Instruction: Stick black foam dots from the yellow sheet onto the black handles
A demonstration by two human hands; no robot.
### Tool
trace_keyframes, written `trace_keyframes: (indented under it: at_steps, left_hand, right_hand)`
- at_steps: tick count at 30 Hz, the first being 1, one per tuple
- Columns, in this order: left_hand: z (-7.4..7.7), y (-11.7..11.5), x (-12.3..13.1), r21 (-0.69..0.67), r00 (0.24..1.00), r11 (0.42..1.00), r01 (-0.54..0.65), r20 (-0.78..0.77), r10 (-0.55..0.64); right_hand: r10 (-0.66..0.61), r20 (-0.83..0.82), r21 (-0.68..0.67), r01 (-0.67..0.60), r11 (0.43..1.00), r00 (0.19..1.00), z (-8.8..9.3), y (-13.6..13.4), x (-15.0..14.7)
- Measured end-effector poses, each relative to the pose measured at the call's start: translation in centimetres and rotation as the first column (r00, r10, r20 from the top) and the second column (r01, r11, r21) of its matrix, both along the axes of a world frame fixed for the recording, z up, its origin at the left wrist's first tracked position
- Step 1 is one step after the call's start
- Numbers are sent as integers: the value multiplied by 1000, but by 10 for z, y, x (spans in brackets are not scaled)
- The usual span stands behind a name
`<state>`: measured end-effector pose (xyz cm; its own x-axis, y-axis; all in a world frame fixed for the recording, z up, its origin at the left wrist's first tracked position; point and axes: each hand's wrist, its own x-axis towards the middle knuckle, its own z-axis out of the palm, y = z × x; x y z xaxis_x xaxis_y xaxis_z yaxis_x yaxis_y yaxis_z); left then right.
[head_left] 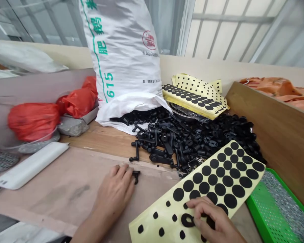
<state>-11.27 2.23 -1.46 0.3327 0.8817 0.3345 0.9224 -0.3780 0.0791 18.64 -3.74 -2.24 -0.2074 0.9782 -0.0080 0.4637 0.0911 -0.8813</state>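
My left hand [116,190] is over the mat with its fingers curled down on a small black plastic crank handle [136,175]. Only the end of that part sticks out past the fingers. My right hand [214,219] is at a yellow sheet of black round stickers [198,178], thumb and index finger closed at the edge of a black ring-shaped sticker [184,220]. Part of this sticker is hidden behind the fingers. Toward the sheet's near end, small black drop-shaped pieces sit where larger discs are gone.
Black plastic parts [167,141] spill from a white woven sack [126,54]. More sticker sheets [192,96] lie behind. On the right are a green basket [268,206] of small metal pieces and a wooden board [278,135]. Red bags [34,121] and a white plastic piece [32,165] lie left.
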Motion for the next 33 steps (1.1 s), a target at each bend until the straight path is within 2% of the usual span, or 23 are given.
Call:
trace_keyframes:
  at_steps: [3, 5, 7, 9, 11, 13, 17, 19, 21, 22, 23, 24, 25, 26, 27, 29, 30, 33]
  left_hand:
    - [-1, -8, 13, -124, 971, 967, 221, 118, -207]
    - [-5, -14, 19, -108, 944, 947, 302, 173, -281]
    - [-10, -17, 23, -32, 960, 974, 226, 180, -217]
    - [-13, -13, 27, -32, 987, 997, 65, 152, -59]
    - [-11, -5, 35, -144, 991, 986, -80, 99, 95]
    - [-6, 7, 44, -268, 983, 951, -156, 58, 177]
    - [4, 31, 50, -377, 970, 911, -169, 100, 221]
    - [6, 36, 46, -414, 966, 900, -135, 146, 212]
    - [7, 31, 43, -484, 934, 874, -53, 285, 215]
    - [8, 26, 45, -545, 878, 838, 22, 411, 244]
    - [8, 19, 48, -609, 783, 784, 123, 544, 300]
    - [10, 11, 53, -659, 660, 711, 245, 651, 376]
    - [11, 3, 60, -685, 534, 628, 370, 710, 460]
    - [12, -4, 69, -690, 440, 546, 476, 724, 532]
    - [13, -11, 77, -690, 399, 477, 545, 713, 576]
    - [13, -18, 94, -683, 378, 377, 625, 688, 619]
    - [11, -20, 100, -679, 377, 345, 648, 680, 629]
    - [3, -21, 110, -664, 379, 298, 686, 676, 632]
  right_hand:
    - [-89, -127, -78, 79, 994, 988, -1, -1, 2]
    - [-125, -181, -135, 101, 986, 975, -2, 0, 5]
    - [-133, -211, -193, 92, 977, 968, -4, 1, 9]
    - [-141, -238, -229, 85, 970, 961, -5, 2, 12]
    - [-163, -267, -243, 98, 965, 950, -6, 2, 12]
    - [-188, -296, -239, 118, 964, 937, -6, 2, 10]
    - [-206, -347, -231, 130, 964, 915, -6, 0, 8]
    - [-222, -377, -246, 134, 960, 899, -5, 0, 9]
    - [-235, -419, -283, 120, 952, 877, -3, -1, 11]
    - [-243, -448, -301, 111, 947, 860, -1, -1, 12]
    - [-251, -479, -318, 101, 943, 841, 1, -1, 13]
    - [-259, -510, -329, 93, 940, 820, 3, -1, 13]
    - [-265, -540, -333, 86, 939, 799, 5, -2, 12]
    - [-267, -567, -331, 81, 940, 779, 8, -2, 11]
    - [-263, -591, -324, 74, 943, 762, 11, -2, 10]
    - [-245, -629, -316, 45, 948, 738, 16, -2, 6]
    - [-239, -641, -314, 35, 949, 729, 18, -2, 4]
    - [-247, -648, -315, 42, 948, 721, 20, -1, 1]
